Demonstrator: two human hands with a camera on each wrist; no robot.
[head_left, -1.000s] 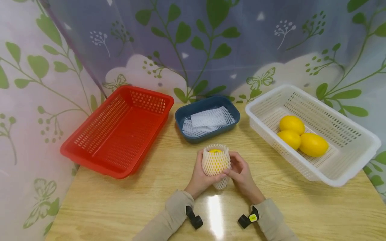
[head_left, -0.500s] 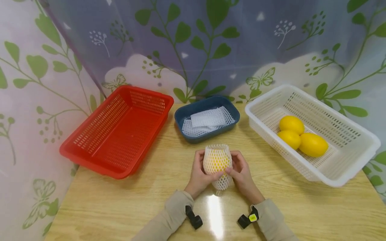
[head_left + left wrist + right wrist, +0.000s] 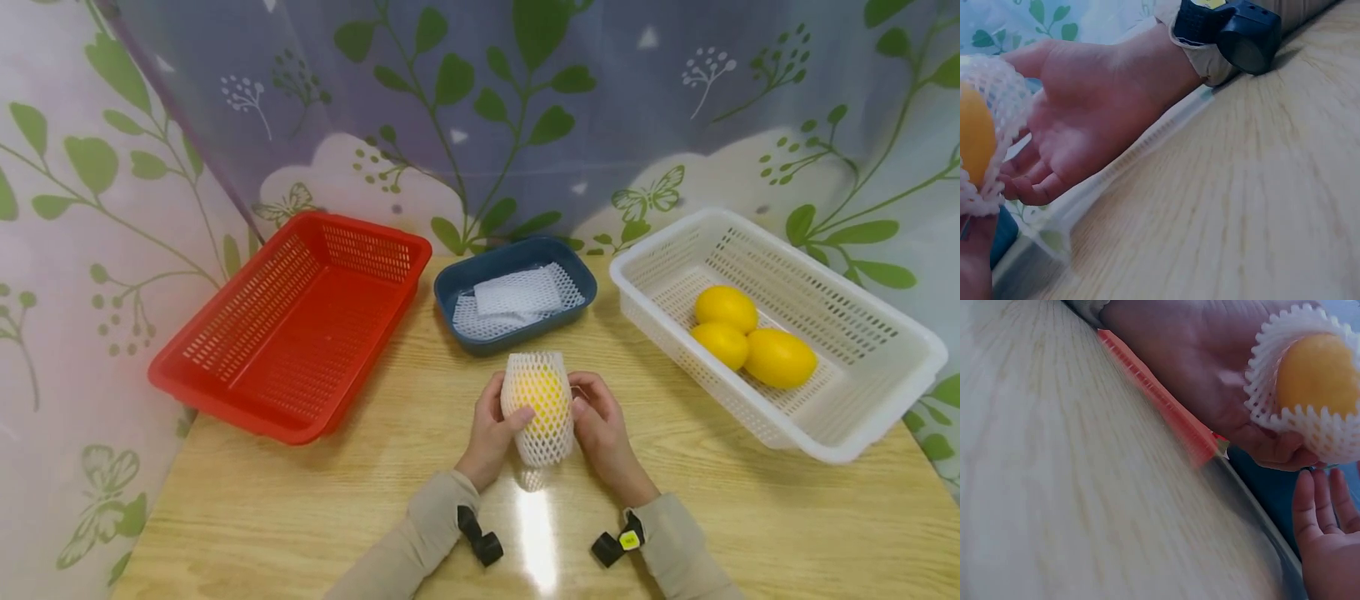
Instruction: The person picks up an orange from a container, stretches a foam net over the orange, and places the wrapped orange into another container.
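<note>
In the head view, my left hand (image 3: 487, 435) holds a yellow lemon (image 3: 542, 396) wrapped in a white foam net sleeve (image 3: 547, 450), its thumb across the front. The sleeve stands roughly upright above the table, reaching past the fruit at top and bottom. My right hand (image 3: 604, 437) is at the sleeve's right side, thumb and fingertips right by the mesh. In the right wrist view its fingers (image 3: 1325, 500) are extended below the net, while the net's open end shows the bare lemon (image 3: 1316, 375). The left wrist view shows the right palm (image 3: 1088, 112) facing the net, fingers loosely bent.
A red basket (image 3: 300, 429) stands on the left of the wooden table (image 3: 300, 517). Behind the hands is a dark blue tray (image 3: 487, 346) with folded foam nets (image 3: 517, 296). To the right, a white basket (image 3: 892, 333) contains 3 lemons (image 3: 782, 358).
The sleeve has turned more upright, and its top now rises past the lemon, covering it in the head view. The right thumb has drawn back from the sleeve's front to its side.
</note>
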